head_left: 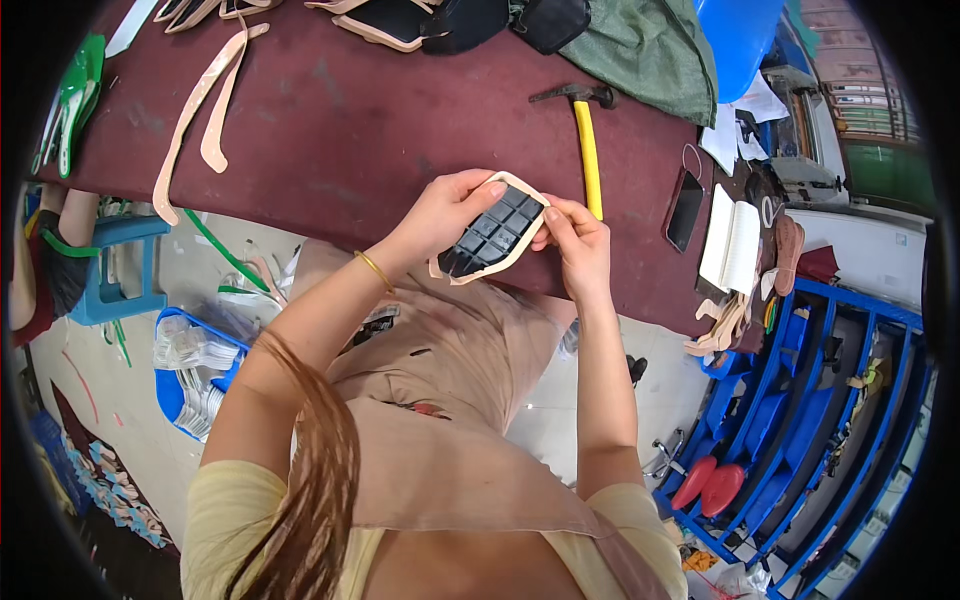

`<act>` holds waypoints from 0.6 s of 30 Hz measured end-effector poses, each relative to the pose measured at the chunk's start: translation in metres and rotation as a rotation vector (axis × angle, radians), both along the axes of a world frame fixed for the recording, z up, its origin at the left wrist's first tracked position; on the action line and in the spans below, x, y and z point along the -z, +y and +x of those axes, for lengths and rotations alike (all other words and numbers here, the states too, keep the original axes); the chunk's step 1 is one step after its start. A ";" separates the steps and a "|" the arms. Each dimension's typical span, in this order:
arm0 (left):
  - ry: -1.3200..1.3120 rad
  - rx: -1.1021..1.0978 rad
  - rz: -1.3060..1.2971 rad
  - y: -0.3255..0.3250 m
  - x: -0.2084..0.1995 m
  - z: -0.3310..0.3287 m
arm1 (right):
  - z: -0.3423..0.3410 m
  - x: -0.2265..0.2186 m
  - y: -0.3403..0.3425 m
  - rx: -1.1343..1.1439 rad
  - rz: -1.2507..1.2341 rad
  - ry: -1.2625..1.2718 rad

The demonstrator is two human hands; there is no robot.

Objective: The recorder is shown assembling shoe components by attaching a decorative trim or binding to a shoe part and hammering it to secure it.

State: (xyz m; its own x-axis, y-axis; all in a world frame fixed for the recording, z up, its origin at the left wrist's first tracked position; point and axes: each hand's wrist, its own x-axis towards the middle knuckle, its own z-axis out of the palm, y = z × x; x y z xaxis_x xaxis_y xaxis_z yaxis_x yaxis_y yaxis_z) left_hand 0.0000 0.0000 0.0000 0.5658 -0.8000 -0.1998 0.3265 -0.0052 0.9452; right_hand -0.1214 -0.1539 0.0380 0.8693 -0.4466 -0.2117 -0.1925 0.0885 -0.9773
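Note:
In front of me, over the near edge of the table, I hold a black shoe-sole piece with a gridded face and a glossy beige rim around it. My left hand grips its upper left side, thumb on the rim and fingers behind. At the right edge my right hand pinches the beige rim between thumb and fingers. The fingers behind the piece are partly hidden. A hammer with a yellow handle and dark head lies on the table just beyond my right hand.
The dark red table carries beige strips at left, black sole pieces at the far edge and a green cloth. A phone and open notebook lie right. A blue rack stands lower right, a blue stool left.

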 end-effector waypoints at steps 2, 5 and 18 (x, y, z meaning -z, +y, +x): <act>0.025 0.005 -0.008 0.002 0.002 0.003 | 0.003 0.003 0.001 0.009 0.027 -0.013; 0.041 0.000 -0.014 -0.005 -0.002 -0.004 | -0.002 -0.001 -0.006 0.001 0.030 -0.009; -0.151 -0.117 0.024 -0.012 0.003 -0.008 | 0.017 0.029 0.019 0.299 -0.487 0.034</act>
